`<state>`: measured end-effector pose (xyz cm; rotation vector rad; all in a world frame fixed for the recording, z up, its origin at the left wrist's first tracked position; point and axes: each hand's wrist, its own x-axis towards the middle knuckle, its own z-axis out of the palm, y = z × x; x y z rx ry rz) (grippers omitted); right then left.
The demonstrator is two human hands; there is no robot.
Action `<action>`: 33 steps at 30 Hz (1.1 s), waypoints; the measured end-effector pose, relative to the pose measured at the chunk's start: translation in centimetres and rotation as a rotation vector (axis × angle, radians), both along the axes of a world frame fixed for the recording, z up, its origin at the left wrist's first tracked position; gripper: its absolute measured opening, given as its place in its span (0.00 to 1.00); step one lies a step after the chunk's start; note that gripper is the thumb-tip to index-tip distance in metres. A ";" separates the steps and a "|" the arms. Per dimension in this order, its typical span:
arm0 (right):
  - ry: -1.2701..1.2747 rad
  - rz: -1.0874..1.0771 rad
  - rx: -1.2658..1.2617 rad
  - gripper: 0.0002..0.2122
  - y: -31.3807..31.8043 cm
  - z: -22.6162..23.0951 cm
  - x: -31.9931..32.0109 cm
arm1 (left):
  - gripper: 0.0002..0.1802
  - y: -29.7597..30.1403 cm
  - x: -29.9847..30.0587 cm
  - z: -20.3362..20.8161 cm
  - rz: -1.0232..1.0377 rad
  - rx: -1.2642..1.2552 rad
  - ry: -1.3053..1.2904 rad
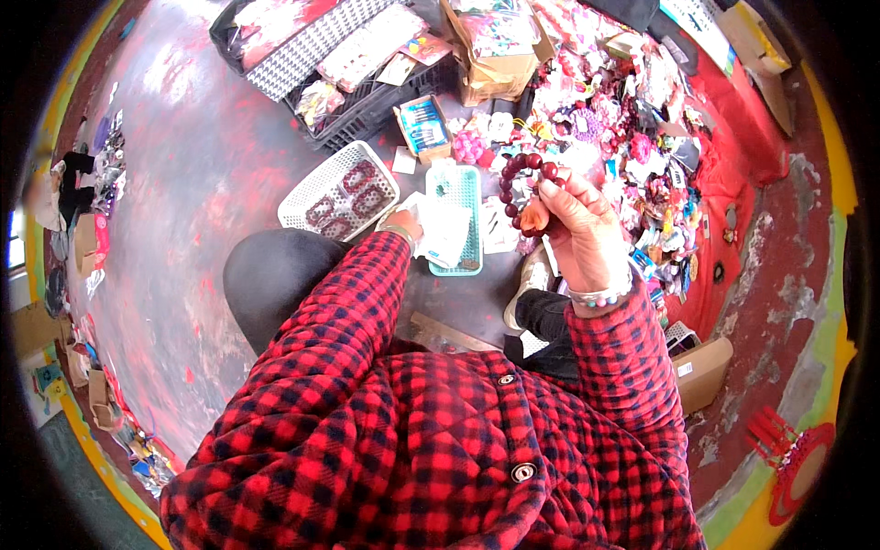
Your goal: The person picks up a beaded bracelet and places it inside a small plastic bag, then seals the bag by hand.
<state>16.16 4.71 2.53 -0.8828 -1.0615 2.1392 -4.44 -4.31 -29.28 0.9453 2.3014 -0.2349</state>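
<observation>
My right hand (587, 229) is raised, pinching a dark red bead bracelet (507, 183) between thumb and fingers. An orange, flower-like piece (534, 216) hangs on the bracelet beside the thumb. Lower and to the left, my left hand (404, 223) is closed on the edge of a white plastic bag (440, 229); its fingertips are partly hidden. That bag lies over a light blue-green basket (470, 261). Left of it, a white basket (295, 195) holds several dark red bead bracelets (365, 191).
Behind the baskets stand a small box of blue packets (423, 126), a black crate (353, 119) and an open cardboard box (495, 81). A heap of colourful hair ornaments (632, 119) spreads over red cloth at right. Another cardboard box (704, 374) sits near my right elbow.
</observation>
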 end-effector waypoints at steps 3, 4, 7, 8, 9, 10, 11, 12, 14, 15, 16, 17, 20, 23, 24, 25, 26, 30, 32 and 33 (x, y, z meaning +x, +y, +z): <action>0.015 -0.001 -0.069 0.06 0.0 0.1 0.1 | 0.14 0.4 0.2 -1.1 -0.009 0.046 -0.071; 0.014 0.003 -0.091 0.06 0.0 0.2 0.0 | 0.14 0.6 0.2 -1.4 -0.013 0.063 -0.099; 0.019 0.001 -0.084 0.06 -0.1 0.1 -0.3 | 0.15 1.0 0.2 -2.1 -0.022 0.107 -0.175; 0.026 0.003 -0.074 0.06 0.0 0.1 -0.3 | 0.15 1.1 0.2 -2.3 -0.022 0.117 -0.194; 0.028 0.001 -0.090 0.06 0.1 -0.2 -0.3 | 0.15 1.2 0.2 -2.5 -0.020 0.125 -0.210; 0.018 -0.004 -0.094 0.05 0.2 -0.3 -0.4 | 0.15 1.4 0.1 -2.6 -0.026 0.133 -0.237; 0.007 -0.008 -0.098 0.05 0.3 -0.4 -0.5 | 0.15 1.5 0.1 -2.8 -0.034 0.143 -0.250; -0.004 -0.012 -0.102 0.05 0.3 -0.6 -0.6 | 0.15 1.7 0.3 -2.9 -0.036 0.148 -0.269; -0.004 -0.007 -0.109 0.06 0.3 -0.7 -0.6 | 0.15 1.7 0.4 -2.9 -0.034 0.158 -0.284; -0.008 -0.006 -0.116 0.06 0.3 -0.7 -0.7 | 0.15 1.7 0.4 -2.9 -0.036 0.162 -0.288; -0.012 -0.007 -0.125 0.06 0.3 -0.7 -0.6 | 0.15 1.7 0.4 -2.9 -0.038 0.167 -0.295; -0.018 -0.015 -0.121 0.06 0.2 -0.7 -0.6 | 0.15 1.6 0.4 -2.9 -0.034 0.171 -0.298; -0.029 -0.021 -0.111 0.06 0.3 -0.9 -0.5 | 0.15 1.7 0.6 -2.6 -0.035 0.180 -0.303; -0.029 -0.001 -0.106 0.06 0.4 -1.0 -0.4 | 0.15 2.0 0.9 -2.3 -0.035 0.181 -0.297; -0.032 0.001 -0.097 0.06 0.4 -0.9 -0.3 | 0.15 2.1 0.9 -2.2 -0.036 0.184 -0.295; -0.036 0.003 -0.087 0.06 0.4 -0.9 -0.3 | 0.15 2.2 1.0 -2.1 -0.037 0.186 -0.292; -0.040 0.013 -0.085 0.06 0.5 -1.0 -0.2 | 0.15 2.4 1.1 -2.0 -0.039 0.186 -0.285; -0.063 0.034 -0.055 0.06 0.4 -0.9 0.0 | 0.15 2.7 1.4 -1.4 -0.049 0.187 -0.262; -0.073 0.038 -0.036 0.06 0.4 -1.0 0.1 | 0.15 2.8 1.5 -1.1 -0.051 0.187 -0.247; -0.078 0.042 -0.029 0.06 0.5 -1.1 0.2 | 0.15 2.8 1.5 -0.9 -0.052 0.183 -0.237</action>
